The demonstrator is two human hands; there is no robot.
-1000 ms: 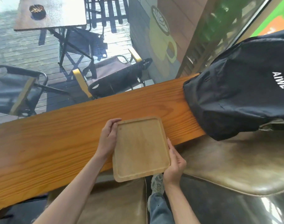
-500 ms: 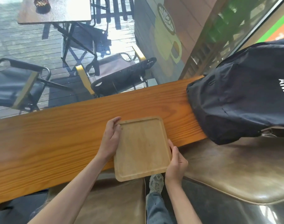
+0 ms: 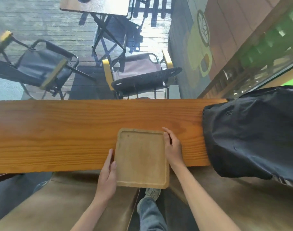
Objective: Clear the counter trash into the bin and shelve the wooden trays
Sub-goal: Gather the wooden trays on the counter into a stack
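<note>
A square light wooden tray [image 3: 141,158] with a raised rim lies half over the near edge of the long orange-brown wooden counter [image 3: 59,135]. My left hand [image 3: 107,174] grips its left edge near the near corner. My right hand [image 3: 173,148] grips its right edge near the far corner. The tray is empty. No trash and no bin are in view.
A black backpack [image 3: 252,139] covers the counter's right end. Brown leather stool seats [image 3: 62,200] stand below the counter's near edge, with my shoe and jeans leg [image 3: 150,209] between them. Beyond the glass are folding chairs [image 3: 139,74] and a table on a deck.
The view has swung so the counter now runs level. My left hand slid back toward the tray's near corner, my right hand forward along its right edge. The tray came slightly nearer.
</note>
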